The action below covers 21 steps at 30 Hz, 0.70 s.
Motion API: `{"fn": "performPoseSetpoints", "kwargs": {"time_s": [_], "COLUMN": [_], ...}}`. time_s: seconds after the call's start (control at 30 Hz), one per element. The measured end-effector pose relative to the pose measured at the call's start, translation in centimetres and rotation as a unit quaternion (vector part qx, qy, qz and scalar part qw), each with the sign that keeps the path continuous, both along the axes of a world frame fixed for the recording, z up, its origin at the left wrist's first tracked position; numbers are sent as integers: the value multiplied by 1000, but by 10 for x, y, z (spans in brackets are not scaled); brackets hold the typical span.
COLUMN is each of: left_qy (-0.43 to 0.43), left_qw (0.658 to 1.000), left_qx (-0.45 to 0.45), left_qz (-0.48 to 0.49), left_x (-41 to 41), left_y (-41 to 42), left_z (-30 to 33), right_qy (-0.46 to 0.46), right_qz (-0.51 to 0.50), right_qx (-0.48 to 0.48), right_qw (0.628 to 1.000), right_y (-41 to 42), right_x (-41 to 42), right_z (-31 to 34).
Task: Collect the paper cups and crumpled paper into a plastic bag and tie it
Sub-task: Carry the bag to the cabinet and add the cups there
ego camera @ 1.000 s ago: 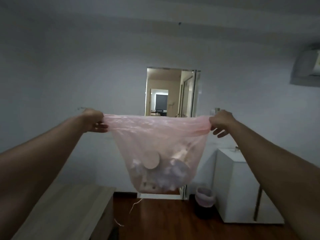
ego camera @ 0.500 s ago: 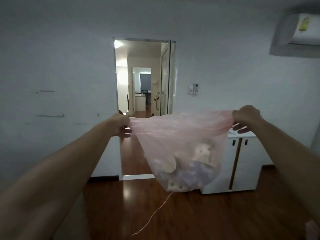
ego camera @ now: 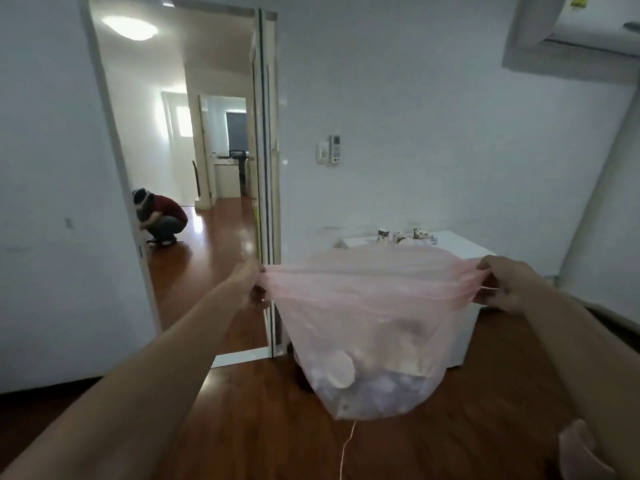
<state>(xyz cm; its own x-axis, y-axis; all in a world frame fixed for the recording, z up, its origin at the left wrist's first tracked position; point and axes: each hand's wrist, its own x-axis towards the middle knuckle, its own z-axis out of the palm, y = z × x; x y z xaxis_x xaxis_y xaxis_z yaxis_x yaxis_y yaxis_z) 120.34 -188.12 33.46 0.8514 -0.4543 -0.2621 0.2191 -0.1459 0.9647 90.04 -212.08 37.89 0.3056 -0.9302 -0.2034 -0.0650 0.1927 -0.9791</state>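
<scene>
A thin pink plastic bag (ego camera: 374, 306) hangs in the air in front of me, stretched wide at its mouth. My left hand (ego camera: 247, 284) grips the left side of the rim and my right hand (ego camera: 502, 285) grips the right side. Through the plastic I see paper cups (ego camera: 341, 370) and crumpled white paper (ego camera: 388, 393) heaped at the bottom. A thin strand (ego camera: 346, 448) dangles from the bag's underside. Three patterned cups (ego camera: 398, 235) stand on a white cabinet behind the bag.
The white cabinet (ego camera: 464, 247) stands against the far wall. An open doorway (ego camera: 194, 168) on the left shows a person (ego camera: 161, 216) crouching on the wooden floor (ego camera: 259, 410). An air conditioner (ego camera: 571, 32) hangs top right. Something pink (ego camera: 578, 448) shows at bottom right.
The view has swung down and left, so the doorway and crouching person now show. The bag hangs lower in the view. Both hands keep their grip on the rim.
</scene>
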Motion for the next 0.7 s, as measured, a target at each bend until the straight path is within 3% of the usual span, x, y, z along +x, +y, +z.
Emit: {"fn": "performPoseSetpoints", "kwargs": {"time_s": [0.33,0.7], "left_qy": [7,5], "left_qw": [999,998], "left_qx": [-13,-48], "left_qz": [-44,28], "left_x": [72,166], "left_y": [-230,-452], "left_z": [-33,-38], "right_qy": [-1,0], "right_qz": [-54,15], "right_qx": [-15,-29], "right_qw": [998,999], "right_y": [-227,-470], "right_x": [63,178], "right_z": [-45,-48]}}
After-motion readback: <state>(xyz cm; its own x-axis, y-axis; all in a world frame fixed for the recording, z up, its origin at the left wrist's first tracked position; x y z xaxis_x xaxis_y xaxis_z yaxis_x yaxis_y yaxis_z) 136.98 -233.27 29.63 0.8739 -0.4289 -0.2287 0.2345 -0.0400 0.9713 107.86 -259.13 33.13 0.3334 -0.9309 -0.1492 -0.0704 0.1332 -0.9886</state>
